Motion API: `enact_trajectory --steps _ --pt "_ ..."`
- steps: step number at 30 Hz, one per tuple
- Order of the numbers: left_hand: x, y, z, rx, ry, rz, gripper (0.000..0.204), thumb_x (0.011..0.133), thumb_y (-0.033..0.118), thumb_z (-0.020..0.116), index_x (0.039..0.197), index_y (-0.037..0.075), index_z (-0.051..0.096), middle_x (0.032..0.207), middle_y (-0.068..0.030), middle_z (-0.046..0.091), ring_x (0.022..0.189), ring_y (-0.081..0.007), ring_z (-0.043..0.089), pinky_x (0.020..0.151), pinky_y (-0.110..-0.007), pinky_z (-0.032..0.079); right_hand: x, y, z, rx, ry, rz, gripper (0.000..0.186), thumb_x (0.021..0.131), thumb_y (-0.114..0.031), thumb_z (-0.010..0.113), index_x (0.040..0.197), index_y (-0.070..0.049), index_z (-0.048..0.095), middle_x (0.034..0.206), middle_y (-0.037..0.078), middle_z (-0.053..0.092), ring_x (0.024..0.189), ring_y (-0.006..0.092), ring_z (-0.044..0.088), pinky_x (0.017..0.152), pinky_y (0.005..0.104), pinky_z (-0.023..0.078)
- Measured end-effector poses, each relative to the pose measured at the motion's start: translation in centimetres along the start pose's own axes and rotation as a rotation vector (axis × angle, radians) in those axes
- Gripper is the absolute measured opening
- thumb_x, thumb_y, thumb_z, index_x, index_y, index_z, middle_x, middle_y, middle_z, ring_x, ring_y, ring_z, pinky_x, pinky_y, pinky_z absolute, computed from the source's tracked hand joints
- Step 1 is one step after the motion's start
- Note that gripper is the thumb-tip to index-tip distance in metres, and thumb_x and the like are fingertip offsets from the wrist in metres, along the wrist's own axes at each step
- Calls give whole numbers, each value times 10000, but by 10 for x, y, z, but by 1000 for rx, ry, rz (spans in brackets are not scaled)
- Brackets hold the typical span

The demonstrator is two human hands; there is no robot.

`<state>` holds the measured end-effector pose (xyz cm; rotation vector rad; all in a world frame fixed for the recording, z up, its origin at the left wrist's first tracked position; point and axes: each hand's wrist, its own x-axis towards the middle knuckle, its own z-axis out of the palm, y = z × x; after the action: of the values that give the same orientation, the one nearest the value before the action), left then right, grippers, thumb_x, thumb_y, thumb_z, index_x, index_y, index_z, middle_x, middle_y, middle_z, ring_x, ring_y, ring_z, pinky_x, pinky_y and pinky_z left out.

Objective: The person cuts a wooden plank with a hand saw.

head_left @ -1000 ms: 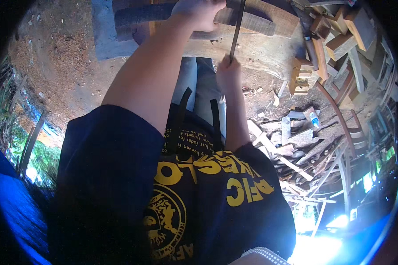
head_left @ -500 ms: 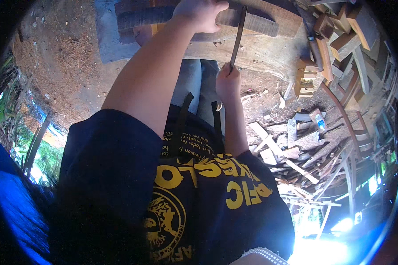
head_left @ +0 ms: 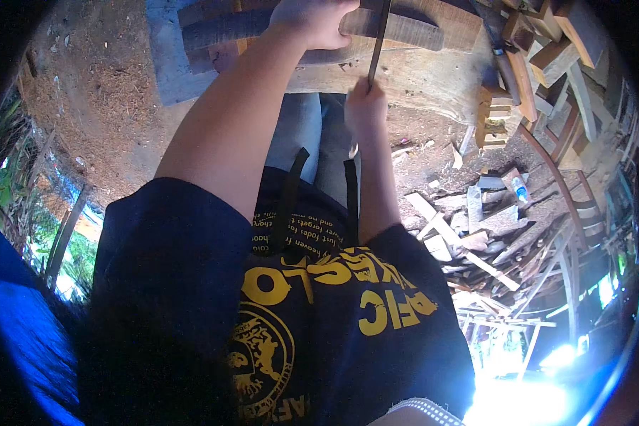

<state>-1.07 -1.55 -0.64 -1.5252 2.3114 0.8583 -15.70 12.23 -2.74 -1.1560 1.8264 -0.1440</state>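
Just now, in the head view, the long thin tool (head_left: pixel 380 48) has been pushed farther from the body by the right hand (head_left: pixel 366 106): half a second ago its far end was seen over the curved wooden piece (head_left: pixel 405 30), and now it is cut off by the upper edge. The piece has been kept in place, crosswise at the top of the view, with the left hand (head_left: pixel 314 24) set on it; so the work is judged to be carried on by strokes of the tool while the piece is steadied. The tool is gripped in the right fist, well apart from the left hand. How the left fingers are closed cannot be told, as they are partly cut off, and contact between tool and piece can hardly be confirmed.

Beneath, a pale wooden slab (head_left: pixel 412 79) is seen, with a blue-grey board (head_left: pixel 166 60) at the left. The ground (head_left: pixel 103 124) is strewn with brown litter. To the right, cut wooden blocks (head_left: pixel 547 60) are heaped, and scrap wood (head_left: pixel 468 245) is scattered near a plastic bottle (head_left: pixel 521 190). The lower right corner is flooded with glare.
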Motion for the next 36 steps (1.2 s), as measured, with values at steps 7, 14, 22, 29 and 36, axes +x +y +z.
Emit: enact_trajectory --steps 7,14,22,29,36 --pt "-4 -1 -2 13 -46 -57 510 675 397 678 1063 87 564 885 -149 682 838 -311 673 718 -434 535 -5 -14 -14 185 -22 113 325 951 -253 446 907 37 585 735 235 618 738 383 641 649 441 477" --pt "2 11 -12 4 -77 -40 495 686 402 677 1045 84 556 922 -153 677 857 -318 669 724 -441 532 28 -16 -10 74 38 96 348 956 -268 426 957 36 596 805 277 628 806 435 630 681 476 479" --pt "1 -3 4 12 -9 -38 547 673 458 676 1051 81 556 920 -159 673 853 -316 667 719 -445 530 -10 11 3 116 20 109 350 964 -259 430 973 51 591 803 266 634 824 426 637 687 457 485" --pt "-1 7 -9 -6 -36 -43 510 686 426 684 1044 87 556 907 -160 675 841 -322 668 705 -447 530 22 7 4 58 77 -105 325 958 -246 440 958 45 587 770 268 627 751 388 648 640 430 488" --pt "-5 -1 -3 -49 17 -25 488 666 375 678 1027 73 552 872 -169 672 833 -322 665 705 -450 525 0 14 7 49 81 -4 324 952 -245 436 889 28 597 731 250 612 704 367 635 625 442 474"
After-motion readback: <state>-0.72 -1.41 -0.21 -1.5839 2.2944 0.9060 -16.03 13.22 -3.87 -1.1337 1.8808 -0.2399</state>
